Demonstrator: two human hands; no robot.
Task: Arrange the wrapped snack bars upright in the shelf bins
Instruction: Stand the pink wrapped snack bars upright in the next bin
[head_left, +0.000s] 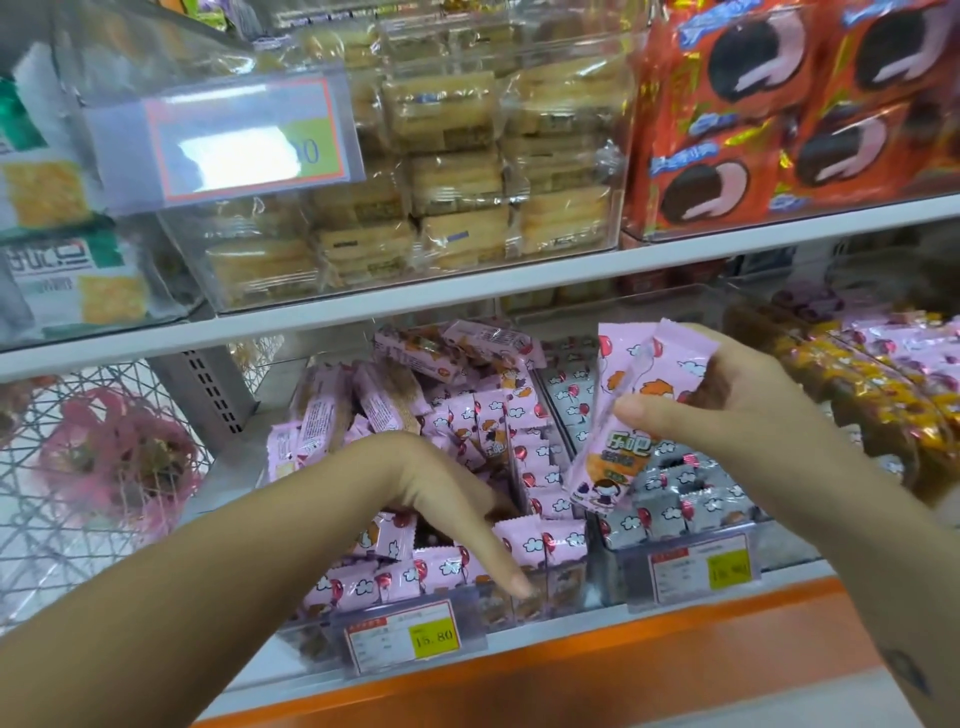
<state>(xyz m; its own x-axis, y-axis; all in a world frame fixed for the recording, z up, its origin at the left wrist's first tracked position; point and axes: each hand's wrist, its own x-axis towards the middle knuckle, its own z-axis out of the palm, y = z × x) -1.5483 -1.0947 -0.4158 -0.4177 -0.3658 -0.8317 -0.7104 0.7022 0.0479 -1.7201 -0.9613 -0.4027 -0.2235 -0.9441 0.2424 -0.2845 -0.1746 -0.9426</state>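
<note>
Shop: snack shelves (467, 291), price tags (405, 636) on clear bins (571, 582).

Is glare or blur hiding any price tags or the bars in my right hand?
Head view: glare whites out the upper bin's red-bordered price tag; the lower yellow-patched price tag reads 15.80 clearly; the pink wrapped snack bars held by the right hand are sharp; green-and-white packets upper left look soft.

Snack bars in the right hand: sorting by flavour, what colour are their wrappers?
The snack bars are pink with red balloons and white clouds; head view.
</note>
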